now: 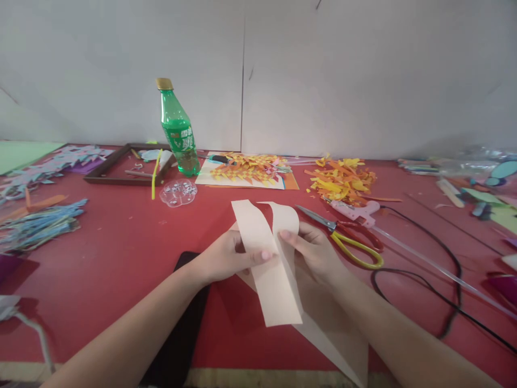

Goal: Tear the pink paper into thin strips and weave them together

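My left hand (pixel 230 256) pinches a cream paper strip (pixel 278 299), its thumb lying across the front and the fingers behind. My right hand (pixel 313 250) grips a curled cream paper piece (pixel 287 218) between thumb and fingers, right beside the strip. Whether the two pieces are joined lower down, I cannot tell. Under my hands lies a larger cream sheet (pixel 337 328), partly covered by my right forearm. Close to my right hand rest scissors (pixel 339 231) with one red and one yellow handle, blades slightly apart.
A green bottle (pixel 180 134) stands at the back beside a brown frame (pixel 111 180) and a clear palette (pixel 178 194). Yellow-orange paper scraps (pixel 343 180) lie behind a pink glue gun (pixel 357 211), whose black cable (pixel 456 258) loops right. Blue strips (pixel 52 226) lie left. A black phone-like slab (pixel 177 334) sits under my left forearm.
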Motion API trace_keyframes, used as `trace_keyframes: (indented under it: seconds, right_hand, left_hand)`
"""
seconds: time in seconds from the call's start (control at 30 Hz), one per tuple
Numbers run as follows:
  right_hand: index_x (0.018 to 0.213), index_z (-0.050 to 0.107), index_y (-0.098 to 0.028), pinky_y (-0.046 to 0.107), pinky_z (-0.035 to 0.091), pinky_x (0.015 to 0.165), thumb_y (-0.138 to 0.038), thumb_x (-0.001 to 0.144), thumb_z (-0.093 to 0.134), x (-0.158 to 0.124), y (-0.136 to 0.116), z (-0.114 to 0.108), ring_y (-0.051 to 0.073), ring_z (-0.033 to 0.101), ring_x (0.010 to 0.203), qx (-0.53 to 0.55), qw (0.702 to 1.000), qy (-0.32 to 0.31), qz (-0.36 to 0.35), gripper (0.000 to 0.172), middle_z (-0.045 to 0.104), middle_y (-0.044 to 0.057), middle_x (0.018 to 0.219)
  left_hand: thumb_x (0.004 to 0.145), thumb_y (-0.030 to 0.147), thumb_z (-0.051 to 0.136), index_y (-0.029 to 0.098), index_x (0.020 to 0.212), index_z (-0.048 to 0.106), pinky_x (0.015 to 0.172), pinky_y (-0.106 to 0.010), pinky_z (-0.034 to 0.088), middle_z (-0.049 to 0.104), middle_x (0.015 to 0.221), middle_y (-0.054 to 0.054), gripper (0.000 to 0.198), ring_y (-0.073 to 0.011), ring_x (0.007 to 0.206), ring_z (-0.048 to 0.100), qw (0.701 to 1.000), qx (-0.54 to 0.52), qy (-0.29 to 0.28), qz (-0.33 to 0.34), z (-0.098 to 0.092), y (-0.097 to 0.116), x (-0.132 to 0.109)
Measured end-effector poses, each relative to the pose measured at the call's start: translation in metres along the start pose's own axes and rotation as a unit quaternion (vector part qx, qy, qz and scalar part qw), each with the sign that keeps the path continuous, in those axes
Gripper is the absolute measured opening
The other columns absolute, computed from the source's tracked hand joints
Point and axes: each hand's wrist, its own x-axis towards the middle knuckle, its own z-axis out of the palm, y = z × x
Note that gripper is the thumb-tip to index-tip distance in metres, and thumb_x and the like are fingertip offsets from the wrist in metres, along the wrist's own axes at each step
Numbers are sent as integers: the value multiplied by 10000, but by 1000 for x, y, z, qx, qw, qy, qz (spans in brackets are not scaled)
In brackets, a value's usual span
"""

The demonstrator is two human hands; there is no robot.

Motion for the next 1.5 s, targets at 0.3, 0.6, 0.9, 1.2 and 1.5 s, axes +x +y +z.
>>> trace_keyframes:
  seconds: [0.3, 0.6, 0.9, 1.2, 1.5]
  right_hand:
    - [822, 695, -197, 274, 441, 562, -367, 744, 733, -1, 5, -5, 146, 590, 613, -33, 999, -22, 21, 191, 681, 15, 752]
    - [790, 688, -200, 283, 446, 581, -380, 728, 740, -1, 2, -2, 150, 579, 613, -47, 999, -1, 12, 197, 674, 7, 731]
    - [780, 679, -198, 276, 436, 571, -375, 736, 737, -1, 5, -2, 144, 571, 615, -47, 999, 7, 2, 191, 667, 4, 722]
    - [775, 678, -195, 273, 434, 560, -372, 741, 732, -2, 3, 0, 140, 565, 605, -51, 999, 13, -6, 188, 664, 11, 716]
    - [803, 700, -212, 282, 451, 580, -359, 740, 734, -2, 6, -1, 150, 586, 623, -41, 999, 17, -11, 163, 683, 11, 749]
  left_hand:
    - [768, 425, 677, 136, 965, 686, 803, -362, 514, 717, 1031, -121, 350, -285, 958, 661, 998, -7, 52, 19, -2, -4, 2]
    - [762, 414, 693, 132, 962, 687, 791, -353, 514, 724, 1007, -112, 346, -267, 924, 670, 998, -27, 52, 21, -1, -4, 3]
    - [752, 440, 696, 132, 969, 677, 708, -322, 530, 725, 966, -105, 377, -241, 856, 674, 998, -24, 56, -2, -1, -2, 2]
    - [751, 442, 697, 131, 951, 683, 701, -308, 524, 727, 956, -104, 371, -238, 859, 674, 998, -20, 63, 2, -2, -2, 2]
    - [745, 434, 706, 133, 916, 693, 746, -317, 524, 731, 955, -96, 346, -232, 859, 679, 997, -44, 63, 15, -1, -4, 3]
